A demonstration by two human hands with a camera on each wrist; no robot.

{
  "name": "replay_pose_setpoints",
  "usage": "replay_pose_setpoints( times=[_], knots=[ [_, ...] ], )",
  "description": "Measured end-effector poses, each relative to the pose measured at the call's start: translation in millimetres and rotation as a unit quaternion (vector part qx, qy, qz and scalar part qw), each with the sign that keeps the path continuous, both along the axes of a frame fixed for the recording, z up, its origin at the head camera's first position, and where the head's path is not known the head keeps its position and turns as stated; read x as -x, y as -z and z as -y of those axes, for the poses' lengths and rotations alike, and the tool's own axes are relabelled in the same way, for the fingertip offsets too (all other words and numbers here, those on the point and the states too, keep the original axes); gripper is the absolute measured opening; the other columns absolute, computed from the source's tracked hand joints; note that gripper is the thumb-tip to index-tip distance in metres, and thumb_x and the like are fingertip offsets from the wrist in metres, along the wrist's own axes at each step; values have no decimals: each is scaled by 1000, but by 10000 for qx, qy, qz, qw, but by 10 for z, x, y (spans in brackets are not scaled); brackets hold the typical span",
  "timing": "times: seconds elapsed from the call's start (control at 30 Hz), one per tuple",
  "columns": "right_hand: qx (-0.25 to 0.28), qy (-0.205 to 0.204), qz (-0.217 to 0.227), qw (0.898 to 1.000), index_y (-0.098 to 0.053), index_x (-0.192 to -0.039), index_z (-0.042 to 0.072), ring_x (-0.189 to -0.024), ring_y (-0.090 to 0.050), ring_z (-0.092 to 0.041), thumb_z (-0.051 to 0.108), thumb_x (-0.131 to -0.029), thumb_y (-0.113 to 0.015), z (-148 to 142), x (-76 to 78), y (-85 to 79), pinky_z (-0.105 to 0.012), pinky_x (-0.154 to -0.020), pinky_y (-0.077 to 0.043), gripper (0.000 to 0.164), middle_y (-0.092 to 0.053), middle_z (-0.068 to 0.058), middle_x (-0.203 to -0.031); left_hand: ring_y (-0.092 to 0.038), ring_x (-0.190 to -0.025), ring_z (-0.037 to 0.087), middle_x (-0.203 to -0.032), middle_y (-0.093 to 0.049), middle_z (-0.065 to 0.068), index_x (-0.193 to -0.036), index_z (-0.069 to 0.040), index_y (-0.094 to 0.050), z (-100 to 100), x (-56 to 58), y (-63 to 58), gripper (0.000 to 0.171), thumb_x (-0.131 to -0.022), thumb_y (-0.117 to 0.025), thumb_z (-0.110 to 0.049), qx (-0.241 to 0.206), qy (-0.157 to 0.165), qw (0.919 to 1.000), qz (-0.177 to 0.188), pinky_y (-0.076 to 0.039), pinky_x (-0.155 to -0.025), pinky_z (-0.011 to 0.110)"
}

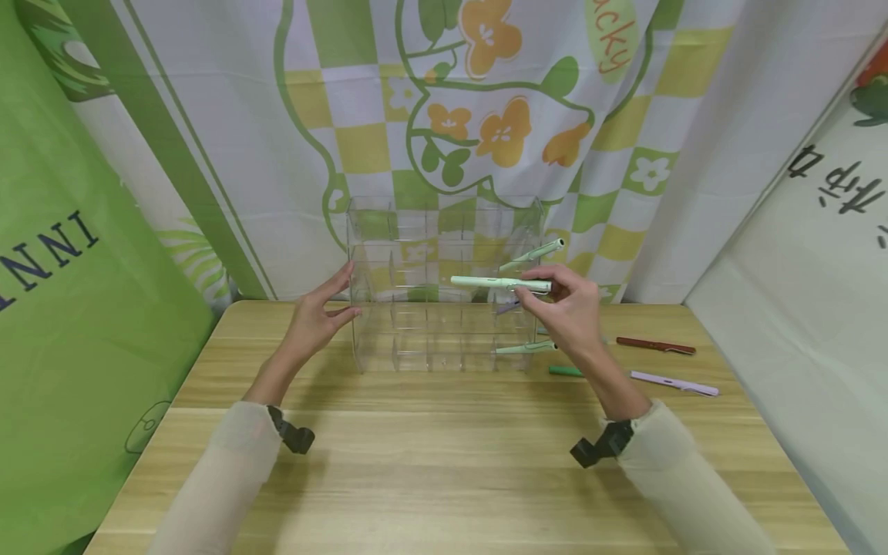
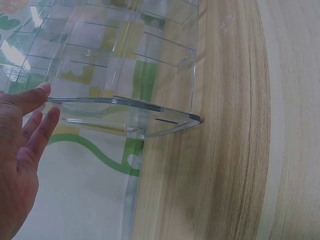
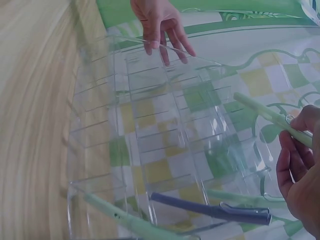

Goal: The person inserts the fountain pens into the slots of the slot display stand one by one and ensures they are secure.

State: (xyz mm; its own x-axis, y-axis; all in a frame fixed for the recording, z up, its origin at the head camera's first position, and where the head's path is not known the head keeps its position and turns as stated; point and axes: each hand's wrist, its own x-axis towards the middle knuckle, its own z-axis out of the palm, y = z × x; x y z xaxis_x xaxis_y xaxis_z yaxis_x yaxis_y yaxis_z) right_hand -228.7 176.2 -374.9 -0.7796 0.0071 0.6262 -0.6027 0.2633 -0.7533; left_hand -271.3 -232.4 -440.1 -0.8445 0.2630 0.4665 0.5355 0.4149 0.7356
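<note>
A clear stand with several compartments [image 1: 444, 333] is upright on the table. My left hand [image 1: 315, 320] is at its left side, the thumb at the front edge and the straight fingers against the outer wall. In front of the right part of the stand, my right hand [image 1: 569, 304] pinches a light green pen [image 1: 479, 282] lying nearly level. In the right column are another light green pen [image 1: 534, 254] higher up, a dark blue-purple pen [image 3: 210, 209] in the middle and a light green pen [image 1: 526, 348] at the bottom.
Right of the stand, a dark red pen [image 1: 655, 345], a lilac pen [image 1: 674, 383] and a green pen [image 1: 565, 371], partly behind my right hand, lie on the wooden table [image 1: 444, 470]. A patterned curtain [image 1: 361, 100] hangs close behind the stand.
</note>
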Motion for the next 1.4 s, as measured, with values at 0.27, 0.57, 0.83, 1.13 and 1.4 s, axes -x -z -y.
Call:
replay_pose_setpoints(
  times=[0.27, 0.57, 0.83, 1.13, 1.4],
  knots=[
    [426, 37, -72, 9991, -78, -104, -7, -54, -49, -3, -7, -89, -80, 160, 133, -45, -11, -45, -40, 15, -70, 7, -86, -52, -141, 46, -168, -38, 13, -162, -10, -42, -3, 1, 6, 82, -90, -78, 10, 20, 2, 10000, -58, -63, -97, 42],
    [575, 187, -145, 9981, -72, -103, -19, -76, -68, 2, -17, -88, -75, 401, 131, -218, -8, -67, -59, 15, -70, -33, -98, -53, -140, 45, -167, -40, 14, -160, -7, -44, -16, 13, 19, 80, -90, -78, 10, -9, -15, 10000, -50, -63, -96, 41],
    [552, 360, -214, 9976, -73, -100, -18, -78, -71, -2, -14, -87, -73, 534, 146, -314, -12, -75, -63, 14, -71, -30, -98, -52, -142, 45, -168, -38, 13, -161, -9, -43, -15, 10, 18, 81, -91, -77, 10, 26, -28, 10000, 13, -63, -96, 39],
    [264, 435, 53, 9987, -73, -106, -15, -86, -76, -37, -13, -90, -74, 590, 237, -271, -9, -74, -61, 16, -71, -34, -106, -52, -141, 46, -167, -38, 15, -161, -4, -42, -1, -1, 1, 81, -90, -77, 12, 67, -39, 10000, -19, -63, -96, 44],
    [228, 521, 43, 9984, -75, -107, -12, -84, -75, -48, -10, -90, -77, 639, 357, -211, -5, -63, -56, 17, -73, -33, -99, -51, -143, 45, -167, -39, 14, -162, -8, -42, 10, 5, 9, 81, -91, -77, 9, 37, -43, 10000, 33, -62, -97, 41]
  ],
)
